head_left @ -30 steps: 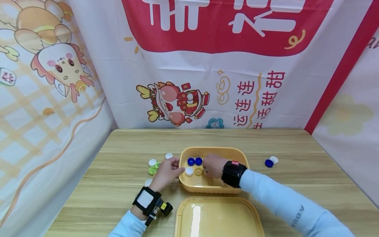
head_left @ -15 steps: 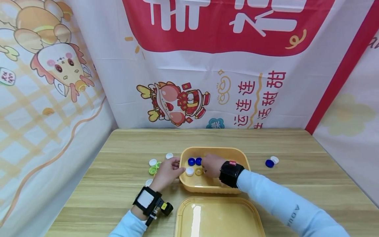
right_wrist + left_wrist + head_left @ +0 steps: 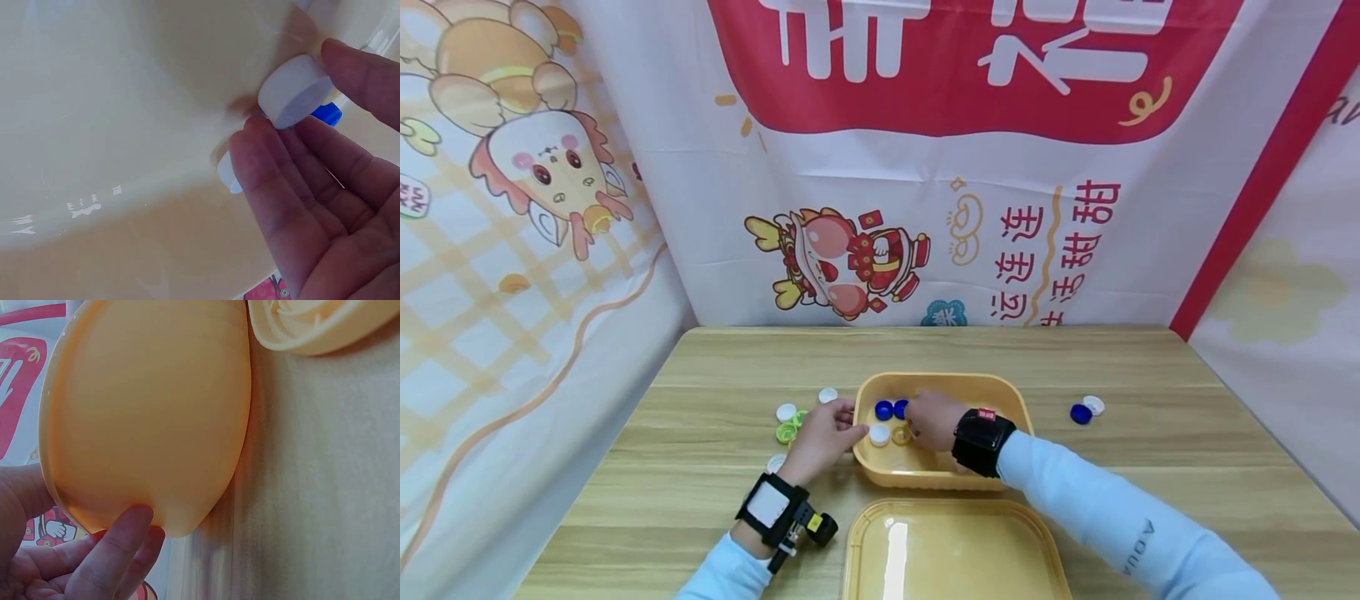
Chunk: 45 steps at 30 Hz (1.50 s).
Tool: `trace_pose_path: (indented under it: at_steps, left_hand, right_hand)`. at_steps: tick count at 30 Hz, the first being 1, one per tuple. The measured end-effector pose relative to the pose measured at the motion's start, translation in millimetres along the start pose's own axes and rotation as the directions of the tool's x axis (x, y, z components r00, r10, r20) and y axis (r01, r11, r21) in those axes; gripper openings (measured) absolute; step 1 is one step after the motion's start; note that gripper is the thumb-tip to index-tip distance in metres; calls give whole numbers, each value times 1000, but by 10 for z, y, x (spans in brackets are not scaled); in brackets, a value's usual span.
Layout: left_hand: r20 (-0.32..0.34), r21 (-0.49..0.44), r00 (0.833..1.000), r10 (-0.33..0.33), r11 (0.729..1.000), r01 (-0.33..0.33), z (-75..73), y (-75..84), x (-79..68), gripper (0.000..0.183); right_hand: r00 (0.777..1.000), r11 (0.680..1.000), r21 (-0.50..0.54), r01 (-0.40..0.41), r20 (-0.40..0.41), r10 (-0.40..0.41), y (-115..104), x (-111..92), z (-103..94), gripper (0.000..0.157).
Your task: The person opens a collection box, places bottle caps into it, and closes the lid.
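My left hand (image 3: pixel 822 440) grips the left end of a yellow plastic box (image 3: pixel 947 482), its thumb over the rim and its fingers (image 3: pixel 119 550) against the outer wall. Inside the box, my right hand (image 3: pixel 934 421) pinches a white bottle cap (image 3: pixel 295 92) between thumb and fingertips. Another white cap (image 3: pixel 229 172) shows just behind those fingers in the right wrist view. To the left of that hand lie two blue caps (image 3: pixel 883 410), a white cap (image 3: pixel 879 434) and a yellow cap (image 3: pixel 901 435) on the box floor.
Left of the box, white caps (image 3: pixel 786 412) and green caps (image 3: pixel 787 432) lie on the wooden table (image 3: pixel 647 500). A blue cap (image 3: pixel 1081 414) and a white cap (image 3: pixel 1093 405) lie to the right. The yellow lid (image 3: pixel 970 550) rests in front of the box.
My right hand has shifted a little left inside the box, toward the blue and yellow caps. The left hand keeps its place on the box's end.
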<state>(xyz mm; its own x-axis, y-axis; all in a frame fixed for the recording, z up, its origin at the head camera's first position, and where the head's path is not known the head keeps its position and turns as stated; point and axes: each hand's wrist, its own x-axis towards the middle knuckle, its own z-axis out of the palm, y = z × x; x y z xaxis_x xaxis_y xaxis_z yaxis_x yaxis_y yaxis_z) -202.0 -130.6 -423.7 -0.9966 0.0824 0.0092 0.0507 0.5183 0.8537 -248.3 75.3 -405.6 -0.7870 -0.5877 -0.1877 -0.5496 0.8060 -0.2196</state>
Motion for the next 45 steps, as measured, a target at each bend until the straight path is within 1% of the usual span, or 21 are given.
trace_pose_path:
  at_steps: [2,4,6,9,10,11,13,17,19,24,28,31,35,38,42,45]
  left_hand:
    - [0,-3,1000,-1,1000,1,4,-1,-1,39]
    - [2,-4,1000,0,1000,0,7,2,-5,39]
    - [5,-7,1000,0,1000,0,8,3,-9,39]
    - [6,-7,1000,3,1000,-3,7,9,-17,39]
    - [5,-8,1000,2,1000,-2,6,10,-17,39]
    - [5,-7,1000,2,1000,-2,3,13,-19,39]
    - [3,0,1000,4,1000,-4,0,17,-21,40]
    - [2,8,1000,-7,1000,7,-1,16,-19,40]
    - [1,10,1000,-13,1000,13,1,15,-18,40]
    - [-4,12,1000,-17,1000,17,6,19,-13,40]
    - [-6,11,1000,-19,1000,19,7,25,-11,39]
    - [-5,8,1000,-18,1000,18,5,27,-12,39]
    - [-4,-6,1000,0,1000,0,0,22,-12,38]
    - [-3,-15,1000,12,1000,-12,-3,20,-11,37]
    - [-1,-13,1000,10,1000,-10,1,19,-7,38]
    - [-3,-7,1000,0,1000,0,4,17,-6,38]
  right_hand:
    - [1000,1000,1,5,-4,-5,18,-3,-7,10]
    - [1000,1000,10,6,-11,-6,24,-31,-45,15]
    - [1000,1000,25,17,-21,-17,19,-84,-113,23]
    - [997,997,58,59,-53,-56,28,-175,-234,32]
    - [995,996,59,74,-68,-70,38,-205,-275,34]
    - [995,995,69,72,-74,-67,42,-237,-323,35]
    - [993,995,68,72,-103,-65,63,-295,-411,36]
    - [988,997,69,29,-156,-18,104,-446,-596,36]
    - [982,997,68,25,-190,-12,153,-522,-667,35]
    - [963,996,79,46,-269,-23,350,-711,-813,33]
    - [954,994,100,32,-299,-1,531,-859,-904,33]
    - [949,995,99,-4,-313,35,669,-963,-936,33]
    - [943,995,91,-49,-325,76,838,-1096,-925,32]
    - [944,991,103,-88,-310,116,970,-1183,-878,32]
    - [945,982,125,-143,-278,174,1157,-1276,-808,34]
    - [945,978,132,-161,-267,191,1305,-1331,-760,34]
